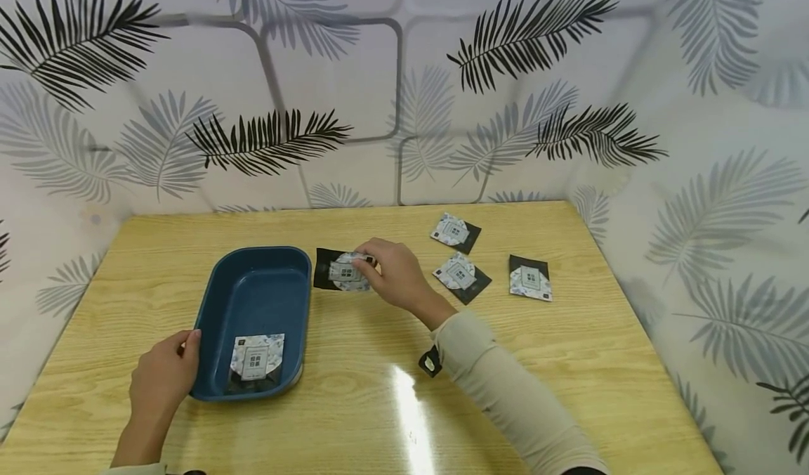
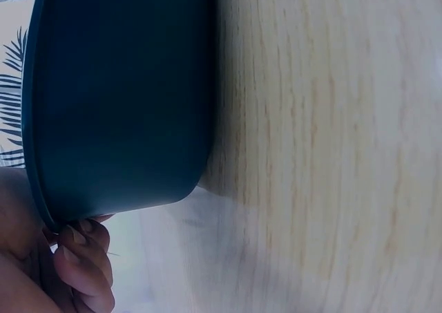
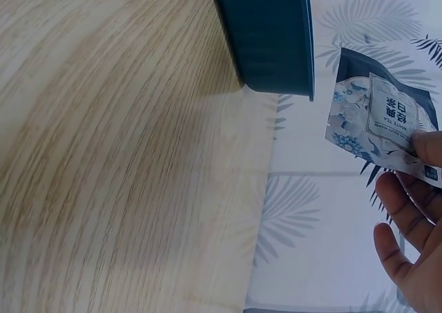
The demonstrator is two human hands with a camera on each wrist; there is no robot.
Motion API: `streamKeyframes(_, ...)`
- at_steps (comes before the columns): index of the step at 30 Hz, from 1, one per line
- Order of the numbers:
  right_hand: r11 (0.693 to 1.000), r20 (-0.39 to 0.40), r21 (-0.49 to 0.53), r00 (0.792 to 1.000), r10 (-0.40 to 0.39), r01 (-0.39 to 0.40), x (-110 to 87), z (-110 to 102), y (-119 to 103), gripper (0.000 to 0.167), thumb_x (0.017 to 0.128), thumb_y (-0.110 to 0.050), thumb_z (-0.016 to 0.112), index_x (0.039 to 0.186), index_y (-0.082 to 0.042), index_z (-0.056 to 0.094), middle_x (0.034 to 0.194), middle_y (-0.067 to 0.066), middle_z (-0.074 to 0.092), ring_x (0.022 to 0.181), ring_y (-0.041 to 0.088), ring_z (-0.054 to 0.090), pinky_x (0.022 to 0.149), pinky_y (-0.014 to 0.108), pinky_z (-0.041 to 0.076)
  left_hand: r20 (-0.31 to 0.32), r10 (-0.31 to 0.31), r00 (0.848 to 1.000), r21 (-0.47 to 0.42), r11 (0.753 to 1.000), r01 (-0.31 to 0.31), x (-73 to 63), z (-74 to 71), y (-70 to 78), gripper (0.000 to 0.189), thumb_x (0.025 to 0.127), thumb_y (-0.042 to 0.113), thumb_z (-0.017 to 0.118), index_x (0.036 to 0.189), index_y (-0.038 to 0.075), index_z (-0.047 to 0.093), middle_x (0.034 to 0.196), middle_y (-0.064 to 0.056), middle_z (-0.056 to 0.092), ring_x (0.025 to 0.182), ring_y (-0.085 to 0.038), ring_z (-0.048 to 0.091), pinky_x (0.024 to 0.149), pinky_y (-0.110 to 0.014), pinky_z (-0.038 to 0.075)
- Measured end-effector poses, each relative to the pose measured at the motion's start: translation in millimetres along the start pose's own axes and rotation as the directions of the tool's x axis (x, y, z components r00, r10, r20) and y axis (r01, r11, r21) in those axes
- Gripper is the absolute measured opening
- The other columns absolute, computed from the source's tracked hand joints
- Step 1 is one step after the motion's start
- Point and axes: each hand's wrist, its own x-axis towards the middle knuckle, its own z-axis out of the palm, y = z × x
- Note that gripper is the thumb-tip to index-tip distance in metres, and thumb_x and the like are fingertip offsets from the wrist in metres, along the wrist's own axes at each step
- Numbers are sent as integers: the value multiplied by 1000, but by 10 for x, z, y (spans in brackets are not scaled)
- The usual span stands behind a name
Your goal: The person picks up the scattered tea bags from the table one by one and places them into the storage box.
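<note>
My right hand pinches a tea sachet by one end, just off the right rim of a dark blue basin. In the right wrist view the sachet shows blue flowers and "WHITE TEA" lettering, held between thumb and fingers above the table. At the basin's near left side my left hand grips the rim; the left wrist view shows curled fingers under the rim's edge. Another tea sachet lies inside the basin at its near end.
On the right of the wooden table lie more sachets: one at the back, a second sachet just nearer, and a third sachet farther right. A small black piece shows partly beneath my right sleeve. Leaf-patterned cloth stands behind.
</note>
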Motion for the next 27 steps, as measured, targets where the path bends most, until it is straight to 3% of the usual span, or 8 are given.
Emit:
streamKeyframes(8, 1000, 5, -6, 1000, -25, 25, 32, 31, -46, 21, 101, -25, 59, 110, -9, 71, 101, 4, 73, 78, 13, 67, 71, 28, 52, 3, -5, 1000, 6, 1000, 5, 1, 9, -5, 52, 108, 37, 35, 133, -4, 57, 113, -30, 67, 91, -45, 67, 60, -46, 51)
streamKeyframes(21, 999, 46, 31, 999, 5, -6, 71, 67, -166, 23, 103, -26, 56, 114, -10, 69, 101, 3, 69, 78, 12, 64, 70, 24, 51, -35, 14, 999, -6, 1000, -14, 12, -4, 14, 51, 108, 35, 36, 130, -5, 59, 105, -30, 68, 81, -38, 67, 56, -41, 48)
streamKeyframes(27, 999, 57, 40, 998, -16, 14, 74, 101, -207, 21, 103, -25, 56, 111, -10, 69, 98, 3, 69, 76, 12, 63, 68, 23, 49, -14, 8, 1000, -4, 1000, -8, -3, -5, 4, 52, 109, 36, 35, 132, -5, 58, 109, -31, 67, 82, -39, 67, 56, -42, 49)
